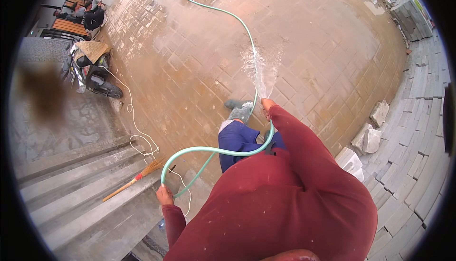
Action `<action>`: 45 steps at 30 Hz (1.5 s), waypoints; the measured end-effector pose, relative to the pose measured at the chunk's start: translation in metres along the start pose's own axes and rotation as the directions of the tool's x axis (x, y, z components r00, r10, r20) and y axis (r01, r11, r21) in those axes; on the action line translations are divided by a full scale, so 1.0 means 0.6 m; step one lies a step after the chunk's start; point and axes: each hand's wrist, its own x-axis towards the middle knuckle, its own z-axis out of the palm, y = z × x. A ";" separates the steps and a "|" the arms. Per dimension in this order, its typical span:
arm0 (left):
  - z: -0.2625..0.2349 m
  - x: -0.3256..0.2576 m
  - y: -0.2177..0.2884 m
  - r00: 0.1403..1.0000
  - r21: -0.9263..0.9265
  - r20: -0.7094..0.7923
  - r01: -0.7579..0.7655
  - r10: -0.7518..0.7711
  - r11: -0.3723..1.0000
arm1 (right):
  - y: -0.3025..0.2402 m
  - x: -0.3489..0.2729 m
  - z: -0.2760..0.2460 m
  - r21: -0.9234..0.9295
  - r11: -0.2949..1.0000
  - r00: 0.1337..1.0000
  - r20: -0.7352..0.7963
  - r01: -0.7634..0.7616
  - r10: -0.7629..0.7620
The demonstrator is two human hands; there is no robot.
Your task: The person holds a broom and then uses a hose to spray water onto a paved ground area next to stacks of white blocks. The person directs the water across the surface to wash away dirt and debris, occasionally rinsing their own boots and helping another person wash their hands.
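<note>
Spraying the paving w/ my right hand (267,106), which is closed round the hose (216,151) end at frame centre; water (260,73) fans out just above it onto the wet brick paving (308,47). My left hand (164,195), lower left of centre, is wrapped round the hose where it loops down, holding up the slack. From there the hose arcs across my blue trousers (237,140) to the right hand, and a second run snakes off toward the top of the frame.

To do this bit well, I reckon: keep the nozzle end low and angled away from my boot (240,110), sweep slowly so muddy water is pushed one way, not back over the rinsed part. Left hand should feed slack w/o letting the loop kink, and keep it off the broom (135,179) lying on the concrete steps (80,185) at lower left. The white cord (135,123) trailing beside the steps is a trip risk, so step wide.

Packages, labels, signs: none I can make out. Nearest thing is a tan cover over the parked scooter (92,71) at upper left. Grey blocks (370,135) lie loose at mid right, more stacked at upper right; no markings visible on any
</note>
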 end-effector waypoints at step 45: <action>-0.687 -0.779 -0.346 0.812 0.220 -0.535 -0.131 0.232 0.967 | 0.757 -0.150 0.502 -0.098 0.995 0.987 0.162 0.034 -0.018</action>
